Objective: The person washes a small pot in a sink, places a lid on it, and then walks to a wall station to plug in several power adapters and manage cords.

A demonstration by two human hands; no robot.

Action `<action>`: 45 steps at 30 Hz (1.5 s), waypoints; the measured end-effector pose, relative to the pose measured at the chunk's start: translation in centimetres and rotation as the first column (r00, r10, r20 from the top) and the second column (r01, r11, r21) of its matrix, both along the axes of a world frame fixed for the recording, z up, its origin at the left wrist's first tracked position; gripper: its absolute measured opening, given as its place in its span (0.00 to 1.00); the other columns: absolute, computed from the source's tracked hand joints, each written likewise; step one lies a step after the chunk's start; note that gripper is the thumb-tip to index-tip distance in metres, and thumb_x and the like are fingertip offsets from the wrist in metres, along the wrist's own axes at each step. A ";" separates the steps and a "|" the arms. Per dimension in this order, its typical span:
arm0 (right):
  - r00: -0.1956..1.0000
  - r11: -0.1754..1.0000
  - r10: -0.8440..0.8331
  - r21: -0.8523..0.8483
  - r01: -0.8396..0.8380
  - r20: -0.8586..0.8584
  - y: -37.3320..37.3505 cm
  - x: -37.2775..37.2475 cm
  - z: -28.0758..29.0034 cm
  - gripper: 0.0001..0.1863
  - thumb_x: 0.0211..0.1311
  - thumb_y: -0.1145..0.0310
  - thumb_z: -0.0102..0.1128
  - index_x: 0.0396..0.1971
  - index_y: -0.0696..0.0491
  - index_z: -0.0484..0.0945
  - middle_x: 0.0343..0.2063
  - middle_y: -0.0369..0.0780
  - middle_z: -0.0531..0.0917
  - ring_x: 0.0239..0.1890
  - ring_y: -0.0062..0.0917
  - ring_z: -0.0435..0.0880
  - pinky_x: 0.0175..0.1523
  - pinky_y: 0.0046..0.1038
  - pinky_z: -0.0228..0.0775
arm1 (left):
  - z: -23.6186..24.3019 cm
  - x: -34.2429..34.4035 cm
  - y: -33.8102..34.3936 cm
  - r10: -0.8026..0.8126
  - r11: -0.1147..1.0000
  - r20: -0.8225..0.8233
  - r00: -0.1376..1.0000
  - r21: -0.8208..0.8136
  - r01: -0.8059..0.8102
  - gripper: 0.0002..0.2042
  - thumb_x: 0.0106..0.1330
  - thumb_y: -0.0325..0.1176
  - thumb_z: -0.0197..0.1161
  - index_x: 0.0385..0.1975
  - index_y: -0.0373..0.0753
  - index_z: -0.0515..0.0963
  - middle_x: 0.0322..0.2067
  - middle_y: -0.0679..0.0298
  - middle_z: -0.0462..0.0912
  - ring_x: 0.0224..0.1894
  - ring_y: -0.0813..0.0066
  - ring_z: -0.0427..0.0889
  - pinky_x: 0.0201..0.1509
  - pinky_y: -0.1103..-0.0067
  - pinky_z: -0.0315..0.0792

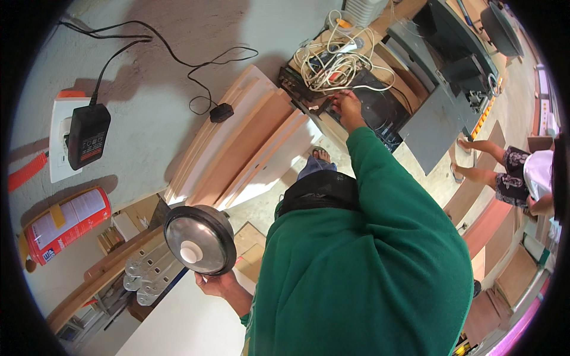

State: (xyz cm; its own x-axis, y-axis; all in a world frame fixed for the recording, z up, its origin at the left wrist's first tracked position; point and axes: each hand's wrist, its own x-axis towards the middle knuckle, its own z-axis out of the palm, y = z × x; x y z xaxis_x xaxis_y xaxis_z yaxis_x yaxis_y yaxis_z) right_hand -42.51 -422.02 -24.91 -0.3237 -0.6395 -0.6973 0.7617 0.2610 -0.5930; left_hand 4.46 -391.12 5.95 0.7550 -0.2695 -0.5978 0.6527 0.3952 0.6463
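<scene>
My left hand [215, 285] grips the underside of a round metal vessel [205, 228], perhaps a small lidded pot, with a silvery dome, black rim and white knob. It is held up at the left, apart from the wall. Farther off, my right hand [347, 107] reaches to a cluttered surface, its fingers bent together at the edge of a dark flat device [377, 105]. Whatever those fingers hold, if anything, is too small to make out. A tangle of white cable [332, 65] lies just beyond them.
Wooden panels [237, 142] lean against the wall. A black power adapter [89, 136] is plugged in at left, above a red canister [68, 225]. A white board [184, 320] lies below my left hand. At far right stands another person [528, 172]; a grey panel [436, 136] is nearer.
</scene>
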 end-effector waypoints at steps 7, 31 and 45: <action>0.210 0.886 0.180 0.065 -0.460 -0.961 -0.4 0.6 2.9 0.15 0.55 0.75 0.64 0.45 0.50 0.84 0.36 0.44 0.85 0.40 0.38 0.87 0.47 0.34 0.78 | 0.0 -1.0 -0.1 0.023 0.998 0.013 1.000 0.050 -0.024 0.21 0.63 0.37 0.58 0.54 0.33 0.76 0.61 0.50 0.76 0.65 0.51 0.73 0.70 0.47 0.66; -0.423 0.222 0.416 0.541 -0.811 -0.805 -5.8 -2.1 13.2 0.19 0.64 0.64 0.55 0.54 0.48 0.81 0.45 0.52 0.85 0.50 0.49 0.84 0.56 0.45 0.76 | -1.3 -1.4 -1.9 -0.073 0.997 -0.065 0.995 -0.021 0.072 0.23 0.64 0.38 0.57 0.57 0.34 0.75 0.62 0.52 0.76 0.66 0.50 0.72 0.70 0.47 0.66; -0.659 0.181 0.509 0.817 -0.547 -0.554 -8.9 -2.7 16.5 0.17 0.58 0.63 0.59 0.41 0.58 0.86 0.38 0.47 0.89 0.41 0.41 0.89 0.45 0.41 0.81 | -1.6 -0.5 -2.9 -0.131 0.990 -0.049 0.990 -0.066 0.128 0.21 0.65 0.37 0.58 0.55 0.34 0.75 0.62 0.50 0.75 0.67 0.50 0.72 0.72 0.47 0.64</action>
